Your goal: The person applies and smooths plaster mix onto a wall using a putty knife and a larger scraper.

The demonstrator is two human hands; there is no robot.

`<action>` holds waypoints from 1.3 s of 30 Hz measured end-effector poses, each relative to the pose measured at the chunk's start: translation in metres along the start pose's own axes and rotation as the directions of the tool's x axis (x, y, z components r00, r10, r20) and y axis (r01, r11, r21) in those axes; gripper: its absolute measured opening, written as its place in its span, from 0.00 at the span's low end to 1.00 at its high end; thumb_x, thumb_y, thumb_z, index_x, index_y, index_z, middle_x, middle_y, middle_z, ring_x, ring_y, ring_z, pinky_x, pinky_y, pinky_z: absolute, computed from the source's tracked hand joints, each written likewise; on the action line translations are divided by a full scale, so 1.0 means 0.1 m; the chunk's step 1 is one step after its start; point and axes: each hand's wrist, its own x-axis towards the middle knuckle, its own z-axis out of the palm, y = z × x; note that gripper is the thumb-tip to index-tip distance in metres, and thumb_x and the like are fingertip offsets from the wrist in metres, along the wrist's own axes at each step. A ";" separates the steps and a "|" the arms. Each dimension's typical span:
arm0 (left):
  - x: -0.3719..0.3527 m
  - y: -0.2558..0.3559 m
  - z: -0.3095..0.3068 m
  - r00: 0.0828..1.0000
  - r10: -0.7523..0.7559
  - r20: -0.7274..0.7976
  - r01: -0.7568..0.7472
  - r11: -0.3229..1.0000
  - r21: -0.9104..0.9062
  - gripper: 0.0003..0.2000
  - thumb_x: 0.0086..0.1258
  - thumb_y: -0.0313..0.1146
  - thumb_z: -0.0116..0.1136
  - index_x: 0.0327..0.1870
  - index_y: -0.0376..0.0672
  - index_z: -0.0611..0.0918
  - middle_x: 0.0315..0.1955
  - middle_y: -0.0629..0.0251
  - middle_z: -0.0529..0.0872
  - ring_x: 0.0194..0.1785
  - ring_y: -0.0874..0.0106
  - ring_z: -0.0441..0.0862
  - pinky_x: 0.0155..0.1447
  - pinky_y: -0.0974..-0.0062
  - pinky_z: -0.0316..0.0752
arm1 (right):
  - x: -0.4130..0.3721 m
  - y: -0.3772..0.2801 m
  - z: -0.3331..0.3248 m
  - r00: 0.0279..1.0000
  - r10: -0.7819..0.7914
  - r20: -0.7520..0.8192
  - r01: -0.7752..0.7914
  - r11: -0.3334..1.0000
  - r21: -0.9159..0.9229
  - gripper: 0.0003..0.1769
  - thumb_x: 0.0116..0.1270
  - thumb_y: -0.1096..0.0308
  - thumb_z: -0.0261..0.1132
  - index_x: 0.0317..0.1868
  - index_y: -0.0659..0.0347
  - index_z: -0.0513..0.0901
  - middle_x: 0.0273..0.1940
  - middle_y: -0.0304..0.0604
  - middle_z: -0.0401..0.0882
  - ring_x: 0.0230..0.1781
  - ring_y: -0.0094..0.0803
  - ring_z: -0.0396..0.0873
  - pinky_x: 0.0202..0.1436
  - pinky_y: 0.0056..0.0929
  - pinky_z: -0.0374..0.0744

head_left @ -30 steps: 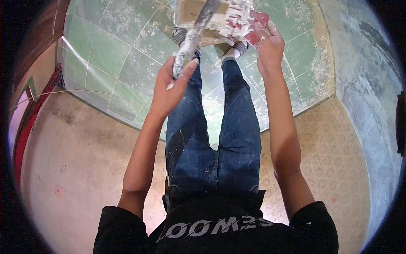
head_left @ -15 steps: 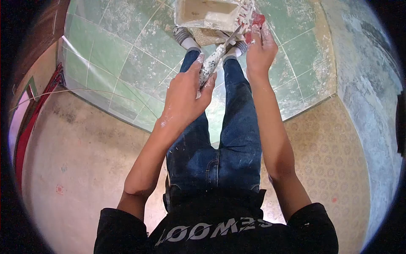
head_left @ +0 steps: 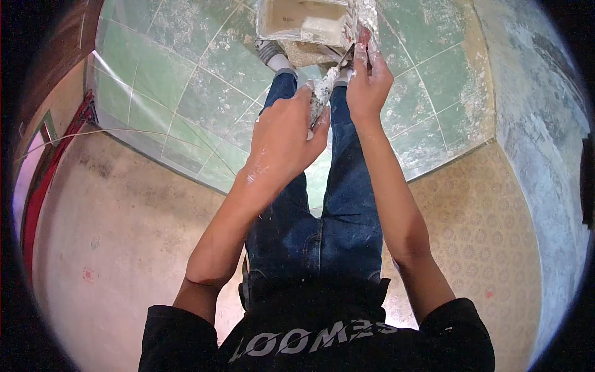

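My left hand (head_left: 285,133) is closed around the putty-caked handle of a putty knife (head_left: 323,93), its dark blade (head_left: 346,57) pointing up and right. The blade tip comes close to my right hand (head_left: 369,87), whose fingers are closed on the red handle of a scraper (head_left: 364,37). White putty (head_left: 367,13) is smeared thickly over the far end of that scraper. Just beyond both hands, a rectangular tub (head_left: 263,28) has pale coated walls and whitish material inside. Both hands have white smears on the skin.
Green floor tiles (head_left: 217,56) are spattered with white. My feet, in grey footwear (head_left: 268,51), stand beside the tub. A rough bluish wall (head_left: 527,124) rises at right, and a thin cord (head_left: 124,130) crosses at left. Patterned beige flooring (head_left: 471,229) lies nearer.
My left hand has shifted right with the putty knife. My right hand has moved slightly left and down, and the red-handled scraper has turned, showing less red and more putty.
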 end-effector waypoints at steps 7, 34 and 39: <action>0.30 -0.18 0.20 0.999 -0.024 -0.025 0.027 0.990 0.140 0.14 0.65 0.36 0.58 0.39 0.30 0.77 0.26 0.40 0.83 0.34 0.43 0.82 0.41 0.49 0.76 | -0.10 -0.08 0.06 0.999 -0.036 -0.031 0.038 0.996 0.078 0.13 0.74 0.70 0.59 0.51 0.72 0.80 0.38 0.40 0.82 0.40 0.22 0.77 0.44 0.23 0.75; 0.29 -0.04 -0.08 0.994 -0.074 -0.076 0.083 0.989 0.124 0.13 0.65 0.36 0.58 0.36 0.32 0.75 0.25 0.39 0.82 0.34 0.41 0.81 0.40 0.47 0.75 | 0.17 -0.27 -0.03 0.992 0.111 -0.058 -0.101 0.984 0.147 0.15 0.74 0.73 0.58 0.54 0.77 0.76 0.45 0.43 0.82 0.41 0.21 0.77 0.44 0.21 0.77; 0.26 0.05 0.00 0.995 -0.022 -0.092 0.028 0.998 0.059 0.14 0.66 0.37 0.59 0.37 0.32 0.75 0.25 0.39 0.82 0.33 0.41 0.81 0.39 0.47 0.75 | 0.16 -0.06 0.01 0.998 0.070 0.009 -0.071 0.994 0.089 0.14 0.74 0.72 0.57 0.54 0.73 0.79 0.44 0.42 0.81 0.40 0.22 0.77 0.45 0.22 0.76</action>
